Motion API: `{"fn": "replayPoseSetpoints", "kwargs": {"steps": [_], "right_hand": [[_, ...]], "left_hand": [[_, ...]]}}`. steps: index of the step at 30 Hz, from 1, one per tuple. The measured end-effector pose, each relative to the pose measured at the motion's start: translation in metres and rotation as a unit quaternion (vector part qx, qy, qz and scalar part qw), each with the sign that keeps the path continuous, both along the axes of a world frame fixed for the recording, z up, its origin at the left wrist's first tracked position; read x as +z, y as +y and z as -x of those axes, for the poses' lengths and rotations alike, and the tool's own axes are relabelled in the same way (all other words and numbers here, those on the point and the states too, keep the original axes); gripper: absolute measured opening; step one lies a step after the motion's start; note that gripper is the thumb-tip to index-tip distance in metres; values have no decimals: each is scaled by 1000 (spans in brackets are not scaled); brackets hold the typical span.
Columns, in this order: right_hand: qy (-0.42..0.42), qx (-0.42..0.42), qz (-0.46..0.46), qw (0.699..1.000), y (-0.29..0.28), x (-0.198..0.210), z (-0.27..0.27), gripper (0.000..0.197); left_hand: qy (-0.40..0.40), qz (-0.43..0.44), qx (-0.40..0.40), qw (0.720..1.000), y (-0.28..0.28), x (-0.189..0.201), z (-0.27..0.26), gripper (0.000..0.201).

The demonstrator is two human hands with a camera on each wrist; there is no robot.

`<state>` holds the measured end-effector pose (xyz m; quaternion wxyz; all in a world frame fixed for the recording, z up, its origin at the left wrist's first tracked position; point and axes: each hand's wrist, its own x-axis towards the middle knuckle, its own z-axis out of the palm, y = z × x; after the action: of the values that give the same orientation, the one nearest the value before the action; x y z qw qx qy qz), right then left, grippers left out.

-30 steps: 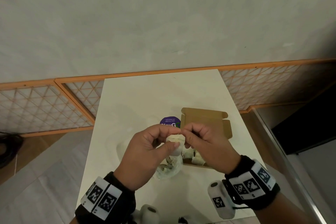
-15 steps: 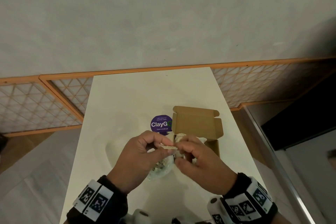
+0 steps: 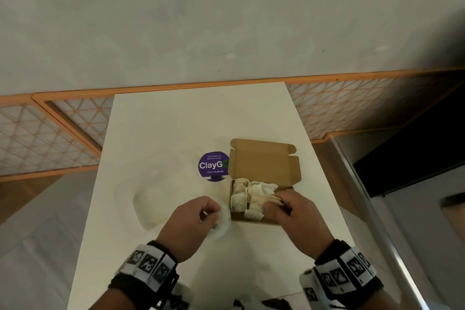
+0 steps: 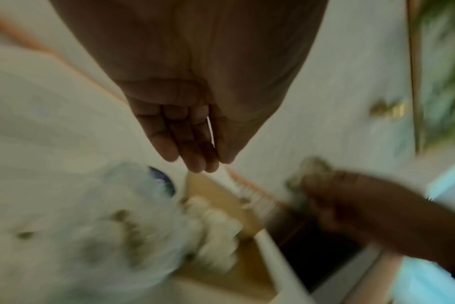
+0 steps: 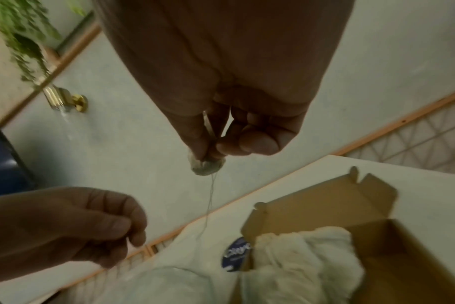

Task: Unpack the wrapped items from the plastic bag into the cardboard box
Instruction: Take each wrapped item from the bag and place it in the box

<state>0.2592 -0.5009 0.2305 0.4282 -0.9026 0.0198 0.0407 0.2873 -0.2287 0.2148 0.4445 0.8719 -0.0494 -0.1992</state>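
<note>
An open cardboard box stands on the white table, its lid folded back, with several cream wrapped items packed in its left part. My right hand hovers over the box's near right side and pinches a small wrapped item from which a thin thread hangs. My left hand is just left of the box, its fingers curled on the crumpled clear plastic bag, which lies on the table. The left wrist view is blurred; the bag shows below the fingers.
A purple round ClayGo sticker lies on the table left of the box lid. An orange-framed lattice rail runs behind and beside the table. The table's right edge is close to the box, with floor beyond it.
The hands, together at the centre over the bag before, have parted. My right hand carried a wrapped item to the right over the box; my left hand lowered with the bag.
</note>
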Motion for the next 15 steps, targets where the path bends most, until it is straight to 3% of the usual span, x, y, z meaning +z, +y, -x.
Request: {"fn": "replayPoseSetpoints", "kwargs": {"steps": [3,6,12,15], "right_hand": [[42,-34,56,997,-21,-23,-4,16],[51,-61,104,991,-42,-40,-10,16],[124,-17,137,983,-58,-59,-25,18],[232,54,201,950,-48,-81,-38,26]], "left_hand": [[-23,-148,-89,985,-3,-50,-7,17],[-6,-241,-163,957,-9,-90,-13,30],[-31,-342,-180,922,-19,-110,-19,35],[-52,-362,-185,912,-24,-110,-19,37]]}}
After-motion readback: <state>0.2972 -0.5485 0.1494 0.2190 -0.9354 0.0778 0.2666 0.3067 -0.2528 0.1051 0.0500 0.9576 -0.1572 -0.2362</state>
